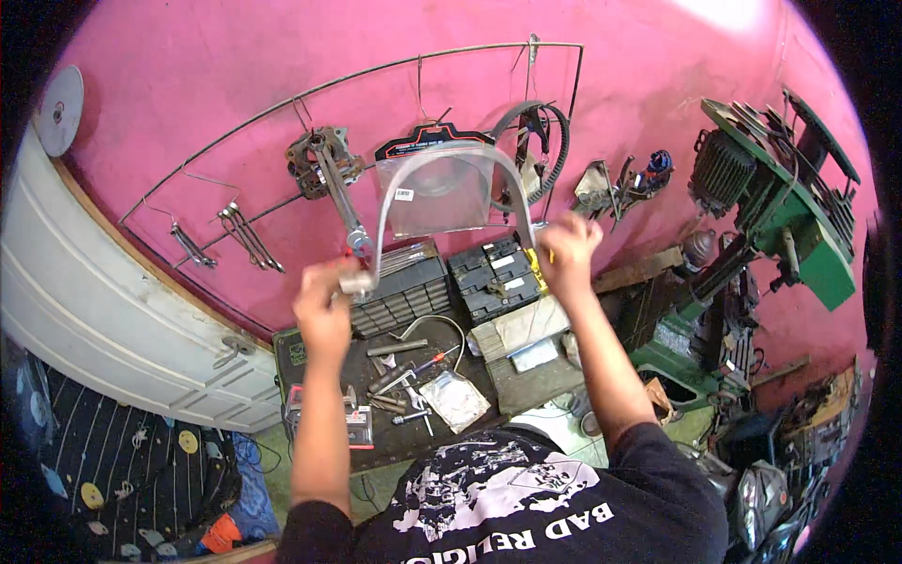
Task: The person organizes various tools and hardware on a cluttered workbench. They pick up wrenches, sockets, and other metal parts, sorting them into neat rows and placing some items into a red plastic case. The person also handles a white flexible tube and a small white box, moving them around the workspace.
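Tools are hung on the wire rack (554,44), likely for reach; small parts are spread over the worktop (390,453). Above it, the grey strip (470,150) is held arched, 1 end per hand, apparently to support both. Both forearms are extended forward. The right hand (570,246) is closed on 1 end, contact partly hidden; by the left hand (327,287) the silver end fitting (358,282) is gripped.

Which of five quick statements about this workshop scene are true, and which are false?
1. The left hand and right hand hold one grey strip between them. True.
2. The strip sags like a U. False: it arches upward.
3. A clear bag hangs beyond the strip. True.
4. The wall is blue. False: the wall is pink.
5. The green machine stands to the person's right. True.
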`<state>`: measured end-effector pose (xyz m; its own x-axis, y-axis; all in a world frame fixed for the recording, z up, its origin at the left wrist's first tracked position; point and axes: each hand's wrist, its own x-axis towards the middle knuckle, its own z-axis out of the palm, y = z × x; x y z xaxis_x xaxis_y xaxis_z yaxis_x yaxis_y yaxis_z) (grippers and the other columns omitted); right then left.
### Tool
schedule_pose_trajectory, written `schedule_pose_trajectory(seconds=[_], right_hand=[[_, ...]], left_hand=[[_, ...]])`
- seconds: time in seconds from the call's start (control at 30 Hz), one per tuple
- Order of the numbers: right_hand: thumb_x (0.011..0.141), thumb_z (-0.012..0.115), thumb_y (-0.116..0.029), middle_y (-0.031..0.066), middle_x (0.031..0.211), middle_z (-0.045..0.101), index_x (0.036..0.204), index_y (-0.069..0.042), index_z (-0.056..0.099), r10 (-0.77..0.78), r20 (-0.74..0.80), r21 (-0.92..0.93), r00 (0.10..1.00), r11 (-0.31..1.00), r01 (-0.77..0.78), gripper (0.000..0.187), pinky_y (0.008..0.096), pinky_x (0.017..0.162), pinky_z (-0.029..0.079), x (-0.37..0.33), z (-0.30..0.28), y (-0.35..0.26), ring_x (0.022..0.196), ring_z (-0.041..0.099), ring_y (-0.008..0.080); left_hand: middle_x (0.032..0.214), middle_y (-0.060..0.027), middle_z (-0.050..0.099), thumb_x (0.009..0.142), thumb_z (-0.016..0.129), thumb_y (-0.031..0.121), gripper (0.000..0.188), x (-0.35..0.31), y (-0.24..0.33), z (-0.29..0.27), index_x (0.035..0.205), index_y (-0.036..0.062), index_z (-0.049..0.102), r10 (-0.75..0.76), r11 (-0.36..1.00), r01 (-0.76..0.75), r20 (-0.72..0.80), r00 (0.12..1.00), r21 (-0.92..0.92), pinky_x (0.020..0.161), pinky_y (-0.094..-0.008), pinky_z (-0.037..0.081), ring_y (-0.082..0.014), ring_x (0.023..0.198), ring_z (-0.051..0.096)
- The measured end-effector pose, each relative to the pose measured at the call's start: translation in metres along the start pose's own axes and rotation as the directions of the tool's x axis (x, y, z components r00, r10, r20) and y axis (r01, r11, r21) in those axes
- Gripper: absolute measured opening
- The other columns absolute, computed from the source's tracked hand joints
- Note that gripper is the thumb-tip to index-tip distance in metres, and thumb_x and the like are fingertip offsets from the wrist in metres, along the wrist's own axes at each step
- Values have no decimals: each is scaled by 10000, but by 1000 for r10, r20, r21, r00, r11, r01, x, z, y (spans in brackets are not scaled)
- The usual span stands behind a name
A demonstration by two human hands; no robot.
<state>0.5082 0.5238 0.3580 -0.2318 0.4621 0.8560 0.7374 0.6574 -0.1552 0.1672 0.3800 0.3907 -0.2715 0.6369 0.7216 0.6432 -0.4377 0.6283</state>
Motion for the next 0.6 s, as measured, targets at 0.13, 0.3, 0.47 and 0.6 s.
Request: schedule_pose_trajectory(seconds=[0.13,0.3,0.47,0.6], right_hand=[[755,766,-163,-40,929,741,885,-196,748,-31,21,-33,999,999,32,135,535,974,299,99,17,38,1129,595,213],[759,760,-198,-47,964,747,921,-226,764,-49,198,-138,979,987,78,164,581,964,313,99,80,64,1143,591,204],[769,740,-208,-63,970,744,969,-248,764,-54,225,-197,973,975,100,206,598,942,332,70,109,74,1146,588,193],[824,754,-302,-104,1176,714,1152,-273,727,-59,85,-220,995,972,76,331,519,927,330,60,115,75,1170,566,200]], left_hand=[[1067,-22,722,970,620,42,188,83,13,29,1134,7,704,-185,960,178,-12,983,-217,863,-285,487,-108,932,623],[970,-16,703,957,640,55,230,71,-63,74,1176,56,709,-388,921,383,-73,919,-67,728,-251,478,-83,825,597],[1033,-44,719,967,652,83,284,38,-99,86,1249,74,686,-315,949,315,-22,949,19,789,-273,503,-109,873,619],[1041,-63,732,960,676,94,316,32,-100,94,1275,67,670,-371,923,364,-32,928,-127,834,-276,509,-106,909,638]])
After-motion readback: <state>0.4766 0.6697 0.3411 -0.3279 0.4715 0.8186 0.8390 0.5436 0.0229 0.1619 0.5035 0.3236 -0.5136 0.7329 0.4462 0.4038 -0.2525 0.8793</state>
